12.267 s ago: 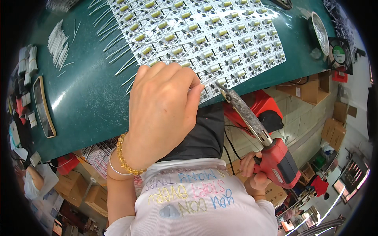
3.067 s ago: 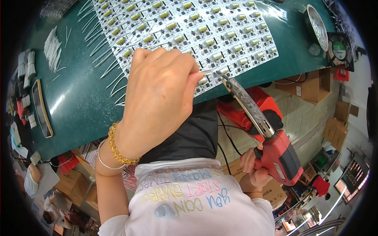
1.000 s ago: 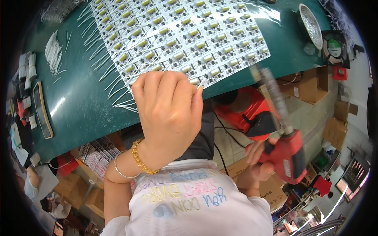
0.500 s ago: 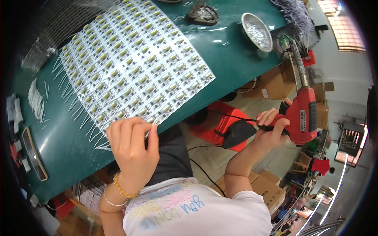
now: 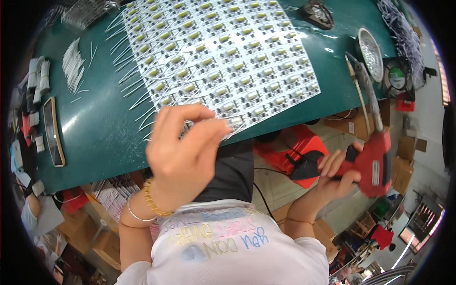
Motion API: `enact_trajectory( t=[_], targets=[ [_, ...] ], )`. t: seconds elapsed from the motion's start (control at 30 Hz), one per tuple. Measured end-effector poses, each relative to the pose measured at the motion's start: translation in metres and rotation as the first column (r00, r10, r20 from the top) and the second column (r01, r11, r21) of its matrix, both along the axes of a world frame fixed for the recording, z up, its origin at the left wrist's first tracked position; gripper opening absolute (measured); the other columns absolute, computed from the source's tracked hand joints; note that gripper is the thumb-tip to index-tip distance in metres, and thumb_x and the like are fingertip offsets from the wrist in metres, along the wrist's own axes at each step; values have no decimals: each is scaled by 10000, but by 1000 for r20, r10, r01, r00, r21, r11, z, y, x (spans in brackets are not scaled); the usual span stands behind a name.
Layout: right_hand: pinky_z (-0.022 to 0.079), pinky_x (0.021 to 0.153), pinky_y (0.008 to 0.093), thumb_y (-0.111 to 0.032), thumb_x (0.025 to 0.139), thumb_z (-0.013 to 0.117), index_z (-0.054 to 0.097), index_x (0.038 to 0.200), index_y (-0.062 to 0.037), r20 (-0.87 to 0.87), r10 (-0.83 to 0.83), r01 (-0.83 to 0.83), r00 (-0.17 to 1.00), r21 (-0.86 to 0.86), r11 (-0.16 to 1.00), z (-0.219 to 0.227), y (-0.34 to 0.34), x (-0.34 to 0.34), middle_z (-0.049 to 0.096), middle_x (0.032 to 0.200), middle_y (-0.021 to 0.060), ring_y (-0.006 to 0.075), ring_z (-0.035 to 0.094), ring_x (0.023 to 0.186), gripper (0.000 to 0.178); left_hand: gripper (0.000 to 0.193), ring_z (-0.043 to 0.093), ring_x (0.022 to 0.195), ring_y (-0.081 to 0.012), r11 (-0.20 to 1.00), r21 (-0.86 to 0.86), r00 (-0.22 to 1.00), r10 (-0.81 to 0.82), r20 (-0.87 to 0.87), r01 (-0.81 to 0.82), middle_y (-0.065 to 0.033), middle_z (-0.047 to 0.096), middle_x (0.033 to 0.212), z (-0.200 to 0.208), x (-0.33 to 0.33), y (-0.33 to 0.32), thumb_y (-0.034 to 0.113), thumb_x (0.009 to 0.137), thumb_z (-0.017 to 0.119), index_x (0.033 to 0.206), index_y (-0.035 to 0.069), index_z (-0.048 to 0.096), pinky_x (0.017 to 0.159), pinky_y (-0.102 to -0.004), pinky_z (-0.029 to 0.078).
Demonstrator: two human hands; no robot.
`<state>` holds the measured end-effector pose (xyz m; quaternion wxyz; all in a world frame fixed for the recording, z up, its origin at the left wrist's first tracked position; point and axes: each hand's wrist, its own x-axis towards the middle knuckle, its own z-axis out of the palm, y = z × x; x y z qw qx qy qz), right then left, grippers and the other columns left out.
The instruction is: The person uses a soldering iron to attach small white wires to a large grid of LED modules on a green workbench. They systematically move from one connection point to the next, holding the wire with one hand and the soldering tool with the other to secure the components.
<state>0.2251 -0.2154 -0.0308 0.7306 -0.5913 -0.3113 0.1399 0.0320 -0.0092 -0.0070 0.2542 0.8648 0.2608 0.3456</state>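
Note:
A white sheet of small circuit boards (image 5: 237, 57), set with rows of yellow-green parts, lies on the green table. Thin white wires (image 5: 135, 90) stick out past its left side. Over its near edge is my left hand (image 5: 183, 142), slightly smeared by motion, thumb and forefinger closed in a pinch. What sits between those fingertips is too small to make out. My right hand (image 5: 335, 178) grips the handle of a red soldering gun (image 5: 375, 166) beyond the table's near edge. The gun's long metal barrel points up and away, toward a metal bowl.
At the far right stand the silvery bowl (image 5: 370, 53), a small fan (image 5: 399, 76) and a dark dish (image 5: 318, 14). Loose white wires (image 5: 72, 66) and a phone (image 5: 54, 130) lie on the left of the table (image 5: 99, 142). Below sits a red case (image 5: 304, 142) with a black cable.
The view has shifted, so the table things appear farther right and the sheet higher. My left hand's fingertips have moved right along the sheet's near edge. The right hand still grips the soldering gun.

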Motion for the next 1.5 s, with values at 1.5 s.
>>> enact_trajectory(
  t=[1.5],
  targets=[
    [387,499,283,-653,816,575,397,1336,8,-330,237,-334,914,-279,900,0,-57,-65,458,533,-4,134,447,479,859,119,479,671,-223,1000,8,985,-26,-169,28,-44,525,671,-16,22,25,58,761,722,739,56,605,674,-336,338]
  ],
)
